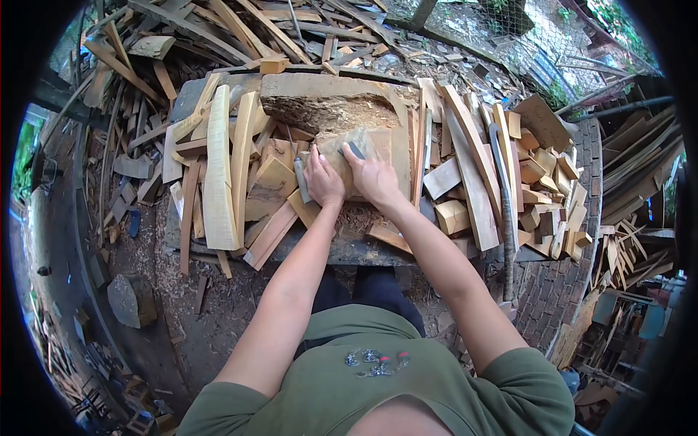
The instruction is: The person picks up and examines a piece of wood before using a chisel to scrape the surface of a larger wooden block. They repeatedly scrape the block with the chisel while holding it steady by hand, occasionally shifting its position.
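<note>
My left hand (323, 179) is closed against the left side of a pale wooden piece (332, 154) in the middle of the bench. My right hand (375, 176) grips a small dark, flat block (353, 150) over that wood, its thumb and fingers on the block's sides. What the dark block is made of cannot be made out. Just left of my left hand lies a tool with a grey handle (301, 180) and a thin blade pointing away from me. Behind both hands is a thick, rough-edged wooden slab (320, 91) with a crumbling, eaten-away face.
Curved boards (221, 167) and offcuts lie on the bench's left. Long strips (469, 163), a curved dark bar (504, 196) and several cut blocks (538, 171) cover its right. A scrap-wood heap (218, 36) rises behind. A stump (131, 300) stands on the ground at left.
</note>
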The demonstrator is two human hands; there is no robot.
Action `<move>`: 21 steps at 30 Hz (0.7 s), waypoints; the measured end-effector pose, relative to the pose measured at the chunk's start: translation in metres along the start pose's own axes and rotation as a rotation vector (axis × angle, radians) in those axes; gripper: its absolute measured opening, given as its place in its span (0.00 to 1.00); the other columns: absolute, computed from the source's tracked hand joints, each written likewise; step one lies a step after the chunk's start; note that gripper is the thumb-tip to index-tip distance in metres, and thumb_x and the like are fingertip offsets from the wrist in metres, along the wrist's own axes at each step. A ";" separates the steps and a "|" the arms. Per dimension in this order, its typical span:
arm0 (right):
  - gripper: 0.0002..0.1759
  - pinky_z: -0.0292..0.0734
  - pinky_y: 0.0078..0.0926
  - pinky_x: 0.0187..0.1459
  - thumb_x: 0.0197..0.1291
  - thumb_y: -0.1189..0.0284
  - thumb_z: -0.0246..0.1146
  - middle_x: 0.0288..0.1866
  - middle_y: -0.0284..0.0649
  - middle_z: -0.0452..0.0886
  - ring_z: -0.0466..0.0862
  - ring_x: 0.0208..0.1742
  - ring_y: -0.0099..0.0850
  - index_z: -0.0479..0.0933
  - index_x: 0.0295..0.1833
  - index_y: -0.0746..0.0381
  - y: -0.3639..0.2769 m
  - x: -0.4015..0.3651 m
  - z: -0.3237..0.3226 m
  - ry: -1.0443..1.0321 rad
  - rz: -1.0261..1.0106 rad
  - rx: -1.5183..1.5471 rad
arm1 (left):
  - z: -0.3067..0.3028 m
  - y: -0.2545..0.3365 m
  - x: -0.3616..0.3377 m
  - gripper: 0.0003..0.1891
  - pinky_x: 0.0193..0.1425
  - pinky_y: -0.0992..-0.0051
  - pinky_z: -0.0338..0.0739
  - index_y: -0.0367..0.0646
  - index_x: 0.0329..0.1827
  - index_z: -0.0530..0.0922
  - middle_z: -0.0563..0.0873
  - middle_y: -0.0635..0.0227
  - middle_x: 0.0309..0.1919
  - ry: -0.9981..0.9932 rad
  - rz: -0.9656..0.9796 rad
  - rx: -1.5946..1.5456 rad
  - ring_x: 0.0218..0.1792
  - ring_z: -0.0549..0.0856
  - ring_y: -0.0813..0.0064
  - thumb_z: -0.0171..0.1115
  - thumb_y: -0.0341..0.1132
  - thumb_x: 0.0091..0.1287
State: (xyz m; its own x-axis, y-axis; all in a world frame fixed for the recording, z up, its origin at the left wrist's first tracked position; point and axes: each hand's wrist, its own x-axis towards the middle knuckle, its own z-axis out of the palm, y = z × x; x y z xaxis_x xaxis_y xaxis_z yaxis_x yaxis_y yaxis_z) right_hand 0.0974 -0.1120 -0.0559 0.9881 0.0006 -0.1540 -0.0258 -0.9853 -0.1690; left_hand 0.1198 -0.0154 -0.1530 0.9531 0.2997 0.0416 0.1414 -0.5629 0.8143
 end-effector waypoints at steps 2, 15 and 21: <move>0.29 0.82 0.42 0.31 0.63 0.71 0.50 0.30 0.50 0.85 0.87 0.31 0.45 0.66 0.71 0.44 0.002 -0.021 -0.003 -0.006 -0.019 -0.012 | -0.003 0.004 0.000 0.23 0.70 0.62 0.62 0.45 0.69 0.69 0.75 0.59 0.65 -0.010 -0.028 -0.018 0.65 0.71 0.56 0.38 0.44 0.76; 0.30 0.82 0.45 0.33 0.62 0.72 0.51 0.32 0.52 0.85 0.87 0.33 0.48 0.64 0.72 0.44 -0.002 0.000 -0.001 -0.007 0.002 0.028 | -0.001 0.001 0.002 0.24 0.72 0.61 0.59 0.44 0.69 0.69 0.75 0.58 0.65 -0.031 -0.004 0.000 0.66 0.70 0.54 0.36 0.44 0.76; 0.30 0.82 0.44 0.32 0.61 0.72 0.51 0.31 0.50 0.85 0.87 0.32 0.46 0.66 0.71 0.43 0.002 -0.037 -0.009 -0.091 0.023 -0.003 | -0.011 0.014 0.002 0.23 0.72 0.61 0.59 0.44 0.68 0.69 0.76 0.58 0.63 -0.035 -0.053 -0.019 0.66 0.71 0.55 0.38 0.43 0.76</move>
State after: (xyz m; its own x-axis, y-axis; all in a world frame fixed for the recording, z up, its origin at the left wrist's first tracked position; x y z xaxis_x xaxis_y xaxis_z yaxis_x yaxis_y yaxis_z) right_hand 0.0625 -0.1159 -0.0423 0.9694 -0.0066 -0.2455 -0.0477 -0.9857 -0.1617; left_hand 0.1204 -0.0141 -0.1353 0.9533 0.3013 -0.0220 0.1872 -0.5317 0.8260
